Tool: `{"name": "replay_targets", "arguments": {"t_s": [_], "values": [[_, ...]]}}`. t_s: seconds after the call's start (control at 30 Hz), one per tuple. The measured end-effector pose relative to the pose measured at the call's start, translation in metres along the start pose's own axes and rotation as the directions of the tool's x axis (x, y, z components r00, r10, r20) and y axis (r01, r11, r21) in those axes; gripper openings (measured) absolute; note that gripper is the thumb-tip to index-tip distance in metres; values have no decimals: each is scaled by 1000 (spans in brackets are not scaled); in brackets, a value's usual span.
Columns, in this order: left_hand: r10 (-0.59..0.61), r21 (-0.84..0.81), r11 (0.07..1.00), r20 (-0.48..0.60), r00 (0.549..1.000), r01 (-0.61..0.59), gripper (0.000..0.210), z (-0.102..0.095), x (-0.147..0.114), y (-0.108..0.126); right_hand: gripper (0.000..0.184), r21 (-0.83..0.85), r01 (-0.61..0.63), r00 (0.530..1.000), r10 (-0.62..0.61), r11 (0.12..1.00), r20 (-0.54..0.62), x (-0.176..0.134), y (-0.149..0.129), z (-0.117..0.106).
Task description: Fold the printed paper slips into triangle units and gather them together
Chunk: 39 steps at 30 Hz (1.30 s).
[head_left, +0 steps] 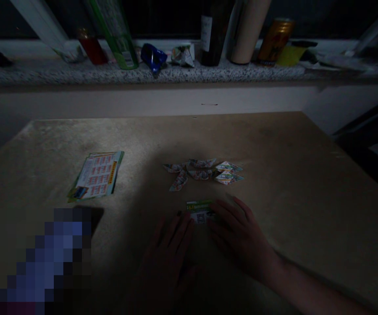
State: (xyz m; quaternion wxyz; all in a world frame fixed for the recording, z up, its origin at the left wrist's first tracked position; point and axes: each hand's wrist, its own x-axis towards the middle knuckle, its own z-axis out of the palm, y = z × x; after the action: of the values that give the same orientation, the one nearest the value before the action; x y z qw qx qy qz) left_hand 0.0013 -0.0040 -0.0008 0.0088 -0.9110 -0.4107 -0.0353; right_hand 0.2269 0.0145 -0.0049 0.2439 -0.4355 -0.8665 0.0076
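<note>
A small green and white printed paper (199,217) with a QR code lies flat on the table between my hands. My left hand (171,240) rests at its left edge, fingers stretched out and lying flat. Over its right edge lies my right hand (236,229), the fingers extended and the palm down. Just beyond the paper is a cluster of several folded paper pieces with pointed ends; among them are a boat-like folded piece (202,163) and a whiter diamond-shaped piece (229,177). Dim light obscures much of my left hand.
A stack of printed calendar sheets (97,176) lies at the left on the table (274,144). Nearer stands a pixelated blue object (49,258). Along the granite windowsill (176,76) are a dark bottle (212,39), a gold can (276,41), a green tube (118,37) and crumpled wrappers.
</note>
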Motion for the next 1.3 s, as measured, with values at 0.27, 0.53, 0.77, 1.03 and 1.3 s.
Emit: {"name": "replay_targets", "arguments": {"t_s": [0.27,0.53,0.77,1.03,1.3], "values": [[42,-19,999,20,999,-41,77,4,-1,-9,18,-2,14,1000,-14,1000,-10,1,3,0],[37,-34,999,-2,999,-38,83,2,-1,-10,16,-19,29,997,-31,999,-72,4,2,-4],[40,-47,998,-24,999,-41,83,2,-1,-10,17,-20,33,995,-35,999,-98,2,4,-5],[47,-12,999,-34,998,-47,82,6,-2,-12,16,-17,30,994,-31,999,-102,2,3,-2],[9,-56,998,-8,1000,-9,73,0,4,-14,13,-16,40,993,-42,999,-115,3,1,0]]}}
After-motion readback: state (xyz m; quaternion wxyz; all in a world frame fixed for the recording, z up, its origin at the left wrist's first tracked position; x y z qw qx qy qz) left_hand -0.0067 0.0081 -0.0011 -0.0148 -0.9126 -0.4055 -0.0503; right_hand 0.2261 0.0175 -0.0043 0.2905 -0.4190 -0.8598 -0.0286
